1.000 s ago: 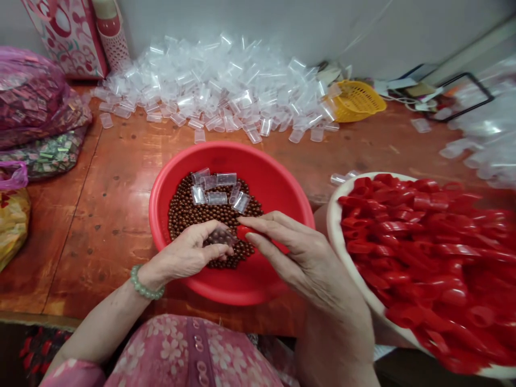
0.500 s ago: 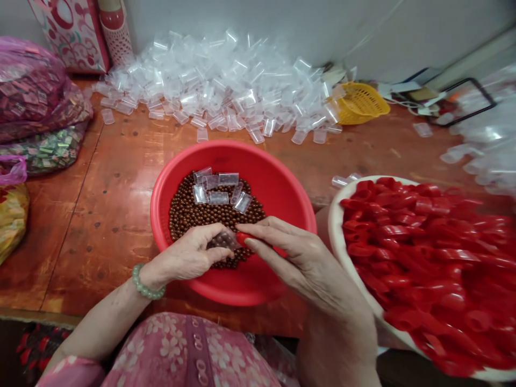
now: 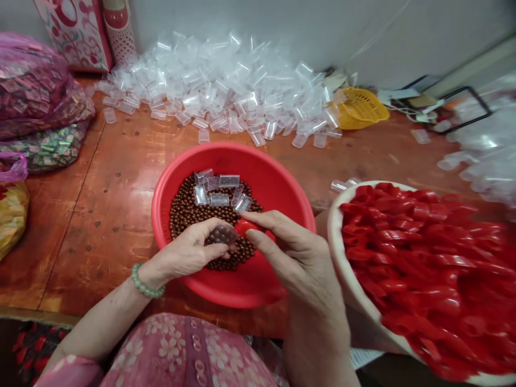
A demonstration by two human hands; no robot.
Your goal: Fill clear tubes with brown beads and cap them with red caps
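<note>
Over a red plastic basin (image 3: 294, 207), my left hand (image 3: 189, 250) is closed around a clear plastic tube (image 3: 221, 235) with dark brown beads inside. My right hand (image 3: 296, 250) pinches a red plastic cap (image 3: 243, 227) between thumb and fingers. The cap is at the right end of the tube; whether it is seated on it I cannot tell. Beneath both hands, brown beads (image 3: 193, 207) cover the left and middle of the basin. Several clear tubes (image 3: 219, 200) lie on top of the beads.
A big heap of clear tubes (image 3: 226, 86) lies along the wall, beside a yellow basket (image 3: 360, 107). At right stands a white tub (image 3: 336, 236) full of red plastic caps (image 3: 423, 258). Filled plastic bags (image 3: 36, 91) sit at left on the wooden table (image 3: 116, 215).
My right hand has shifted slightly left and its fingers are more bent around the red cap, which now shows more. My left hand keeps the tube in nearly the same place.
</note>
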